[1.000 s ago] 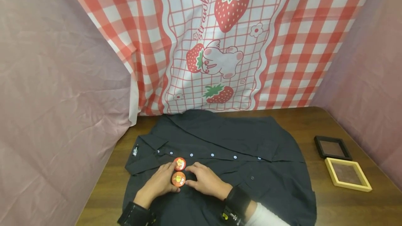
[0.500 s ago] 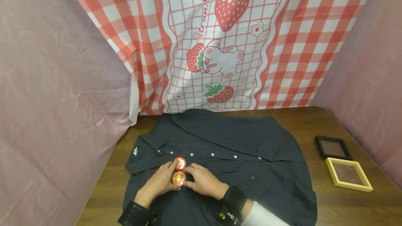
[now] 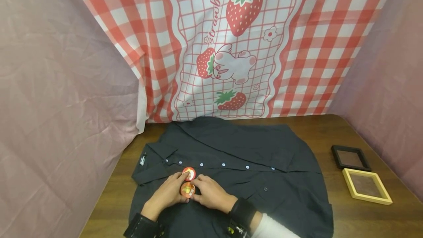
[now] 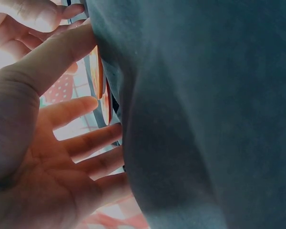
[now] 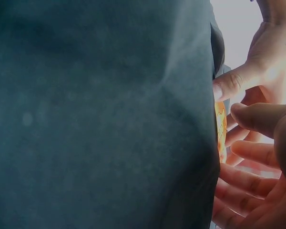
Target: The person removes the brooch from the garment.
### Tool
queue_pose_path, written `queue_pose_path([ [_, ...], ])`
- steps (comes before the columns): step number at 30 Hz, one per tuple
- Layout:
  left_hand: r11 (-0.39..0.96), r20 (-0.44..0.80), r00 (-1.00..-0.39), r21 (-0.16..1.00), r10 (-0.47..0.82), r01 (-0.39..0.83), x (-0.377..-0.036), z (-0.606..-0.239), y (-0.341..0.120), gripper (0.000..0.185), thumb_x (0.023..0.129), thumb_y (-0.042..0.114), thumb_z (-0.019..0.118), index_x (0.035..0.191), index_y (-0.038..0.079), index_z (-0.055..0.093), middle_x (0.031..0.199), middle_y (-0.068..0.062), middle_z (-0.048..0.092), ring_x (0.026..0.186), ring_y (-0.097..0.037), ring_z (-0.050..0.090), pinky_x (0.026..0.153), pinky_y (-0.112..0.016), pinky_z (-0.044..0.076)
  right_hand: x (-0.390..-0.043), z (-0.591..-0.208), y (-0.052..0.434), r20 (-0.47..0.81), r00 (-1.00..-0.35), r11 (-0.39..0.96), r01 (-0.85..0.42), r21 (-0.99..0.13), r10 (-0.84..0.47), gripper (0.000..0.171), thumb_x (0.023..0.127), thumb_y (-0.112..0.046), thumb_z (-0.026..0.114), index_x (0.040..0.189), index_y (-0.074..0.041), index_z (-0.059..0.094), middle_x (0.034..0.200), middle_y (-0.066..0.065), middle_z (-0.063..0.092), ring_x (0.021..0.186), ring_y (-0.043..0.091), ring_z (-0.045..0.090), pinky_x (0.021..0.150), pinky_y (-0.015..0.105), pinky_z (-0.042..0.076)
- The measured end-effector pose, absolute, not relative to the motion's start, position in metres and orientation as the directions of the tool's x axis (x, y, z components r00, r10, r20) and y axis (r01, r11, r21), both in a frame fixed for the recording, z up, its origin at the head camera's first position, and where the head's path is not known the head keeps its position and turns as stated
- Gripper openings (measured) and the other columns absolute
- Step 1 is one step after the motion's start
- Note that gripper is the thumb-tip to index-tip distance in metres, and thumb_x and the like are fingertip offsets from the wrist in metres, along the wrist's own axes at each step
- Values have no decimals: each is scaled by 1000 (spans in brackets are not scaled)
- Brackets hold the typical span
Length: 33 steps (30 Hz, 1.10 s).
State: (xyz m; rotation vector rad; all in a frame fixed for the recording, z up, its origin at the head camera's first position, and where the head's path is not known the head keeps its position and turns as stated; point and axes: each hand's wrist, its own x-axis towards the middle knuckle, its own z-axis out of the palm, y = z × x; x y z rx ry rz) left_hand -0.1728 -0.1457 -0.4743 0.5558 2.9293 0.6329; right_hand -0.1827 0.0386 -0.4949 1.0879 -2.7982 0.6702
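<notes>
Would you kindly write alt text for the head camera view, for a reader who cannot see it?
Two hands, the left hand and right hand, meet at the nearer badge of two round orange badges on a black shirt spread over a wooden table. The farther badge lies beside it; two square frames sit at right, a strawberry cloth behind.

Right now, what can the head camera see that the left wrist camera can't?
Only the head view shows the whole table, the strawberry curtain, the black frame and the wooden frame, plus the upper badge's picture. Only the left wrist view shows the left hand's palm and fingers from close up, and the badges edge-on. Both show the dark shirt, both hands meeting, right hand included, at the lower badge.
</notes>
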Motion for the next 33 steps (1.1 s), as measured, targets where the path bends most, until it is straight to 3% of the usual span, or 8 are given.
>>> queue_pose_path([
  [10,852,-17,-935,416,355,316,-169,-480,-149,81,63,22,90,131,-4,55,127,-26,57,117,-44,55,97,-59,46,-179,-499,29,192,-728,653,-679,-337,-658,40,83,-30,76,119,-16,67,107,-1,65,92,11,59,82,25,51],
  [21,853,4,-936,412,351,322,-171,-480,-150,80,62,21,91,130,-3,56,127,-25,57,116,-43,55,97,-58,47,-182,-500,26,182,-725,665,-684,-300,-664,41,82,-32,78,120,-21,67,112,-2,64,88,11,56,75,23,49],
  [33,827,58,-920,418,387,375,-177,-479,-153,78,62,19,90,129,-1,56,126,-24,57,113,-42,58,95,-57,49,-192,-499,22,201,-738,692,-674,-257,-645,38,76,-31,82,110,-21,69,114,-3,63,88,12,58,72,22,50],
])
